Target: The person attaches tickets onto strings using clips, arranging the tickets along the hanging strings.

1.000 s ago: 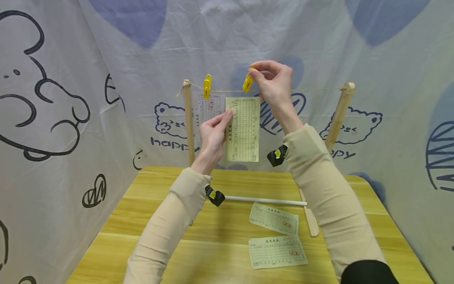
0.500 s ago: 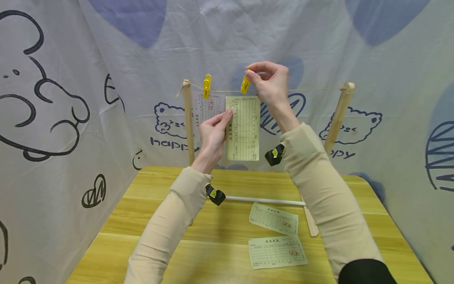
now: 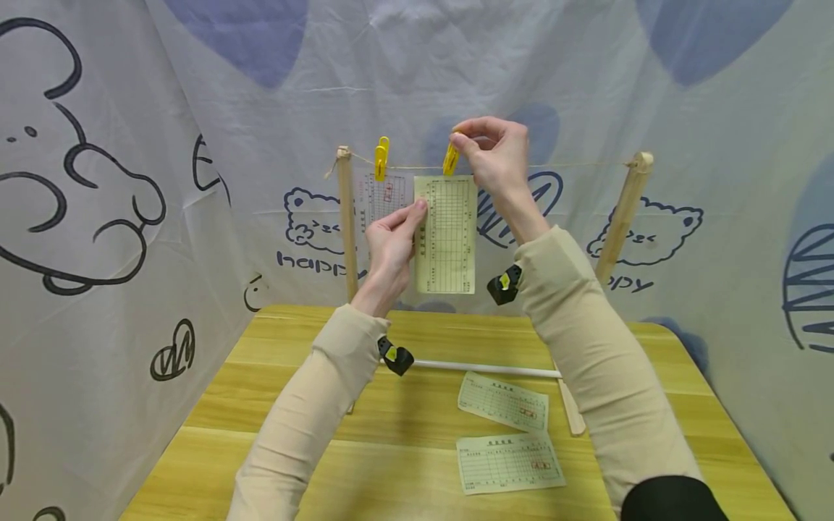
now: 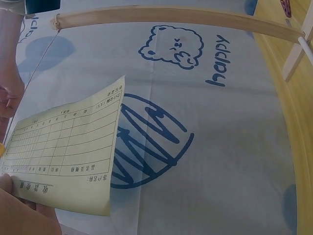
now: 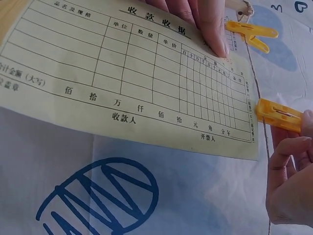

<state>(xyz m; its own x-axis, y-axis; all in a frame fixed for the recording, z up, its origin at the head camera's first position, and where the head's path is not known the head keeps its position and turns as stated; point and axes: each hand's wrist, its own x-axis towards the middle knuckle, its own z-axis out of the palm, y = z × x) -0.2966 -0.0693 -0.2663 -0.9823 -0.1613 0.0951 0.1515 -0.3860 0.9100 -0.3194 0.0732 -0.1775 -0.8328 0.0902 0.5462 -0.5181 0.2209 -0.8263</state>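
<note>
The left hand (image 3: 392, 253) pinches the left edge of a pale green printed slip (image 3: 447, 239), which stands upright just under the string. The right hand (image 3: 500, 155) pinches a yellow clip (image 3: 450, 159) at the slip's top edge. In the right wrist view the clip (image 5: 279, 115) meets the edge of the slip (image 5: 146, 93) by the string, held by the right fingers (image 5: 293, 156); whether it grips the paper cannot be told. Another yellow clip (image 3: 381, 159) holds a whitish slip (image 3: 384, 195) on the string to the left.
The string (image 3: 560, 165) runs between a left wooden post (image 3: 347, 224) and a right wooden post (image 3: 622, 213). On the table (image 3: 228, 405) lie two printed slips, one (image 3: 503, 399) behind the other (image 3: 510, 463), and a white rod (image 3: 482, 368) lies farther back.
The right hand has moved slightly left and down with its clip, now at the slip's top edge. The held slip has risen a little; the left hand is nearly still.
</note>
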